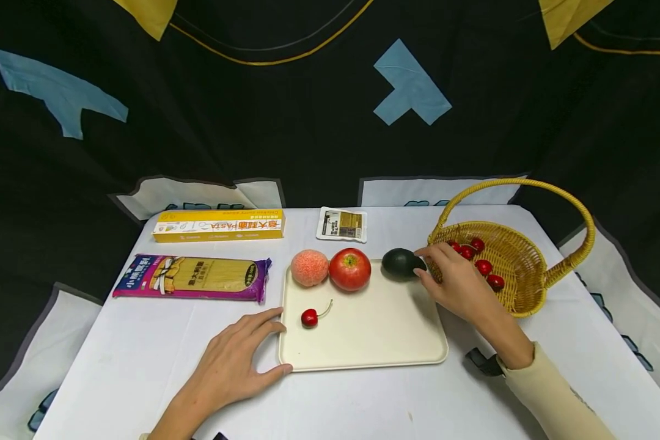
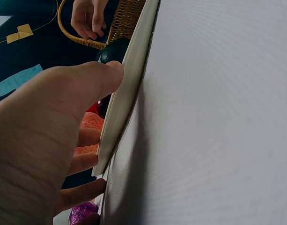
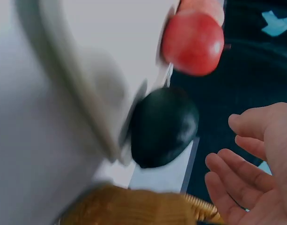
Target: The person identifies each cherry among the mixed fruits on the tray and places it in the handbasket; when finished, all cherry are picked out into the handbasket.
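A cream tray (image 1: 374,342) carries a dark green avocado (image 1: 400,264), a red apple (image 1: 350,269), a peach (image 1: 310,267) and a stemmed cherry (image 1: 310,318). My left hand (image 1: 233,360) rests at the tray's near left corner, thumb on the front rim and fingers spread along the left side. Beside the avocado's right end is my right hand (image 1: 456,281), its fingers loosely bent. The right wrist view shows a gap between this hand (image 3: 255,164) and the avocado (image 3: 164,126), with nothing in the fingers.
To the right, a wicker basket (image 1: 519,269) with a tall arched handle holds several cherries (image 1: 483,267). A yellow pasta box (image 1: 220,226) and a purple noodle packet (image 1: 192,278) lie at the left. Behind the tray lies a small white sachet (image 1: 342,225).
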